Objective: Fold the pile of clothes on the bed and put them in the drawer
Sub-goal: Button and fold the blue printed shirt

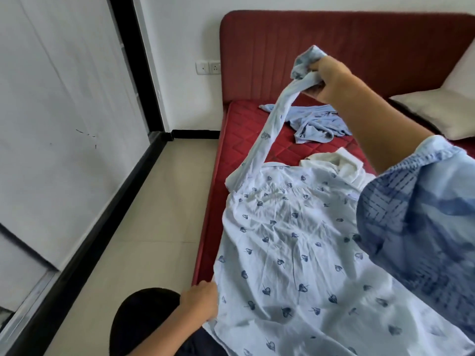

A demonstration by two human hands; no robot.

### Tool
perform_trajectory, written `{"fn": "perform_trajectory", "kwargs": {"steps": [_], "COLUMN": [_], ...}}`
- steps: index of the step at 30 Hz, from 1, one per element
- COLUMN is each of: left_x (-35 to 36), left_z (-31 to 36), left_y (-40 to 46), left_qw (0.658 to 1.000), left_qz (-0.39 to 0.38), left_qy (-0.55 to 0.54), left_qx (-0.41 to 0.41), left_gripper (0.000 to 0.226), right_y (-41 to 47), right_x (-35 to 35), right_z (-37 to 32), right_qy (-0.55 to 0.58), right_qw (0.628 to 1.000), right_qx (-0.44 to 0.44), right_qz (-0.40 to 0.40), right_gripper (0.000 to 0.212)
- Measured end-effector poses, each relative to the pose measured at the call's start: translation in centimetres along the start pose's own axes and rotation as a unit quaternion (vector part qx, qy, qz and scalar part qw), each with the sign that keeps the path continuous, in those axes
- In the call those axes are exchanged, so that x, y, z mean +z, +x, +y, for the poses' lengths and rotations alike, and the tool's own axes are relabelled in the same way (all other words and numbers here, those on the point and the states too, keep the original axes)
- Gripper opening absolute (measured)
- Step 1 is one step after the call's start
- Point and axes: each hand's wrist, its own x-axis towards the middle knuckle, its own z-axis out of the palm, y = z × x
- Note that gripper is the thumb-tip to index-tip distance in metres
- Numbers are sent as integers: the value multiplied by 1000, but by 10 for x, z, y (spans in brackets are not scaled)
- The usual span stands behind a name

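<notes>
Partly hidden fingers: right hand [324,78] clenched round the shirt [290,253] sleeve, left hand [200,300] gripping its hem.

A dark red padded headboard [347,39] with vertical channels spans the upper right of the frame. Against it at the far right edge leans a pale beige pillow [442,109]. On the white wall just left of the headboard sits a white double socket plate [208,67]. Beige floor tiles [144,214] fill the lower middle, edged by a black skirting strip [102,214] running diagonally under the white panel [56,104] at the left.
</notes>
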Motion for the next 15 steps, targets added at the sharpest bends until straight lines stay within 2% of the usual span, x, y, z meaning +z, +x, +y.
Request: {"fn": "perform_trajectory", "kwargs": {"steps": [2, 5, 7, 9, 12, 14, 15], "left_x": [-4, -27, -45, -55, -69, -65, -61], "left_z": [6, 31, 54, 81, 124, 157, 170], "left_y": [-5, -30, -54, -73, -97, -98, -99], "left_qw": [998, 993, 986, 967, 949, 950, 951], "left_qz": [44, 109, 156, 230, 267, 221, 219], "left_qy": [-34, -19, -4, 16, 30, 12, 19], "left_qx": [15, 36, 62, 108, 168, 220, 218], "left_gripper": [33, 47, 53, 56, 69, 66, 63], "right_y": [8, 21, 33, 41, 53, 60, 63], "right_x": [-21, -52, -73, -94, -128, -155, -169], "right_z": [1, 1, 0, -6, -12, -13, -12], "right_qy": [14, 19, 29, 54, 53, 43, 33], "right_qw": [1000, 999, 997, 993, 986, 983, 982], "right_qx": [15, 9, -2, -20, -47, -53, -48], "right_qz": [2, 30, 68, 107, 154, 172, 180], "right_gripper": [21, 9, 28, 34, 38, 40, 39]}}
